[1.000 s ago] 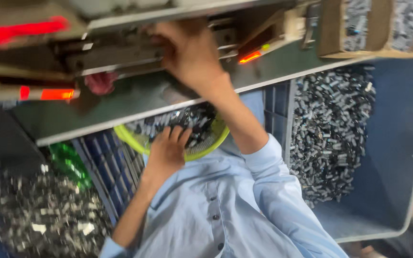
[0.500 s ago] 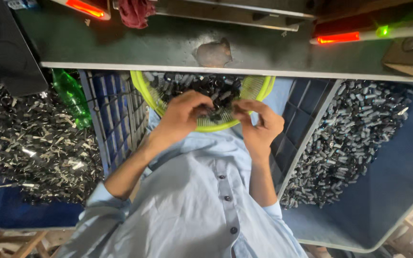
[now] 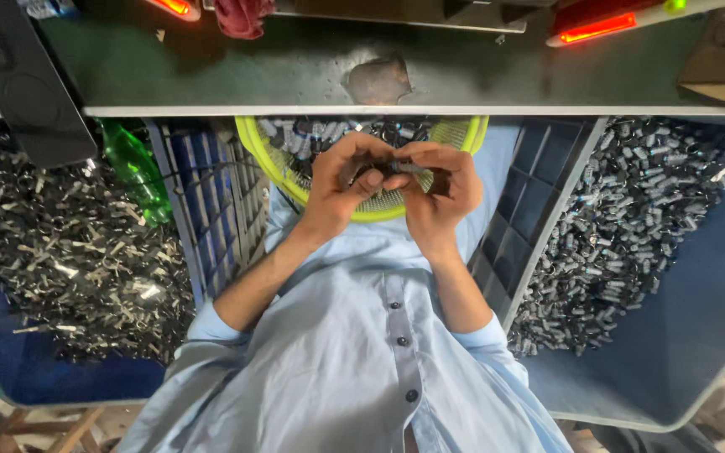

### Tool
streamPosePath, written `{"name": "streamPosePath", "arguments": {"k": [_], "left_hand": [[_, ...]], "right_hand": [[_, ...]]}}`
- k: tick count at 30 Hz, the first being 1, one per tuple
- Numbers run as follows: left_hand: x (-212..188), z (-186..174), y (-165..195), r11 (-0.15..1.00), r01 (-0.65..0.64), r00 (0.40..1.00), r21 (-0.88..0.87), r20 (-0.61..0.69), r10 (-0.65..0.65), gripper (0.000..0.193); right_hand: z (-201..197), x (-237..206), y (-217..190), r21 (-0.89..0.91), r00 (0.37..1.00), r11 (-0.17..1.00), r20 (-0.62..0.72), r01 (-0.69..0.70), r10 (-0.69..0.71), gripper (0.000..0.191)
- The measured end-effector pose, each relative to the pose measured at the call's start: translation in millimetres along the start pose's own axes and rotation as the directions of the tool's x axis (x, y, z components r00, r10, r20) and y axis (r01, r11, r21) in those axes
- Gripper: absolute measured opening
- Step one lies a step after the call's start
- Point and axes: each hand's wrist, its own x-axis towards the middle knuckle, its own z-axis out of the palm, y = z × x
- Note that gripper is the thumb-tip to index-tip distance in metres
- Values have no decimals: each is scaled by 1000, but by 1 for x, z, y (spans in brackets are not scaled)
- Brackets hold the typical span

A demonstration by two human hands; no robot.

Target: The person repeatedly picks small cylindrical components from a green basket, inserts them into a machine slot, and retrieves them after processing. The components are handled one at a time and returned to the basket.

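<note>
Below the green bench edge (image 3: 211, 75), over the yellow basket (image 3: 274, 164), our left hand (image 3: 341, 189) and right hand (image 3: 440, 189) pinch one small dark part (image 3: 396, 168); blue bins (image 3: 706, 277) of metal pieces flank us.

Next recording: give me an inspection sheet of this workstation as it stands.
Surface: dark green bench top, worn patch near its edge.
Job's things: yellow-green basket of small metal parts on the lap; one small dark part between both hands.
Clutter: green bottle; red cloth.
Grippers: left hand and right hand pinch the part together.
Cables: nothing seen.
Surroundings: blue bins of metal pieces, one at picture left, one at picture right; red lights above.
</note>
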Motion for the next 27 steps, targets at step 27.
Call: {"name": "streamPosePath", "arguments": {"k": [27], "left_hand": [[80,-67,22,642,-241,904,728,-73,422,48]], "right_hand": [[47,190,-13,-539,793,616,176,574,-584,29]]}}
